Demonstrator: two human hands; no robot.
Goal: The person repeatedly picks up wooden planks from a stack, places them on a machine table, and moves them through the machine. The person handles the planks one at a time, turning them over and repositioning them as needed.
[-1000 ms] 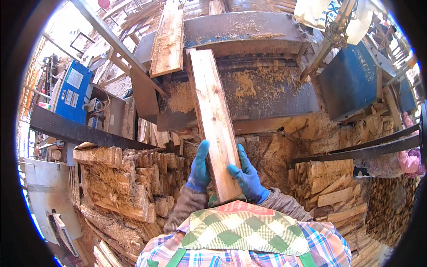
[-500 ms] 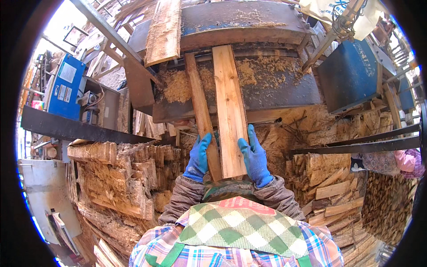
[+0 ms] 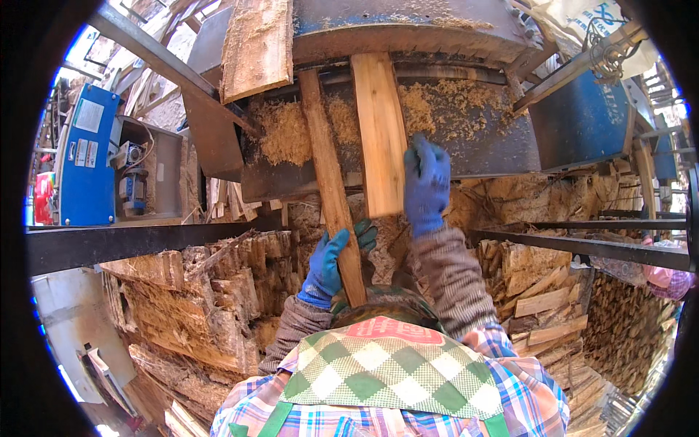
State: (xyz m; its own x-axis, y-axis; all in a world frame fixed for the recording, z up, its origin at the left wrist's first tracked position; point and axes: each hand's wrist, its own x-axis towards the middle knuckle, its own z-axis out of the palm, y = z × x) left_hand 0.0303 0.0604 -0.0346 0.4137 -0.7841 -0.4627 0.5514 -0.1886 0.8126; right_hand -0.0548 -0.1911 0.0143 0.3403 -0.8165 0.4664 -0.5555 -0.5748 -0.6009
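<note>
A narrow bark-edged board [image 3: 329, 171] leans toward me from the machine's dark metal bed [image 3: 473, 142]. My left hand [image 3: 324, 266], in a blue and green work glove, is closed around its near part, with some fingertips showing past its right side. To its right, a wider pale board [image 3: 380, 142] lies on the bed, its far end at the machine's opening and its near end jutting toward me. My right hand [image 3: 427, 182], gloved the same way, is at this board's right edge with fingers bent. Whether it grips the edge or only rests beside it is unclear.
Sawdust [image 3: 284, 135] covers parts of the bed. Another board [image 3: 258, 51] lies on top of the machine at the left. A blue panel box [image 3: 89, 156] stands left, a blue housing [image 3: 579, 120] right. Stacked rough wood [image 3: 196, 298] flanks me. Black metal bars [image 3: 145, 244] run across both sides.
The wide board has slid away from me toward the machine, and my right hand has moved forward along with it, fingers now more bent. My left hand stays on the narrow board.
</note>
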